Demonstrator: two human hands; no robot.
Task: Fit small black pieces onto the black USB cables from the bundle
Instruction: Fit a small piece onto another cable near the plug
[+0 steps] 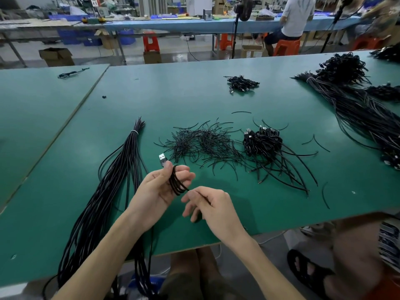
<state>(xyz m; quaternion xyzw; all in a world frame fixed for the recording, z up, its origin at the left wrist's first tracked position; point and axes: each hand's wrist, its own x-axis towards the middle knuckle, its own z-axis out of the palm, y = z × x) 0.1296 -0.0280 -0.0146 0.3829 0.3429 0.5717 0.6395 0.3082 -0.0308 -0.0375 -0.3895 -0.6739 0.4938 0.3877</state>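
Counter (216, 94) of green mat fills the view. On its right lies a large cable heap (357, 113); on the near left a tied bundle (104, 202) of long black cables hangs over the near edge. At centre sits a knot of coiled cables (263, 139), and left of it a scatter of short black pieces (201, 144). On the far floor an open cardboard box (56, 56) stands, its contents out of sight. The left hand (160, 187) has a grip grasping a black USB cable (176, 182), coiled round its fingers, with the plug (162, 159) sticking up. The right hand (212, 204) pinches the cable's loose run just beside the coil.
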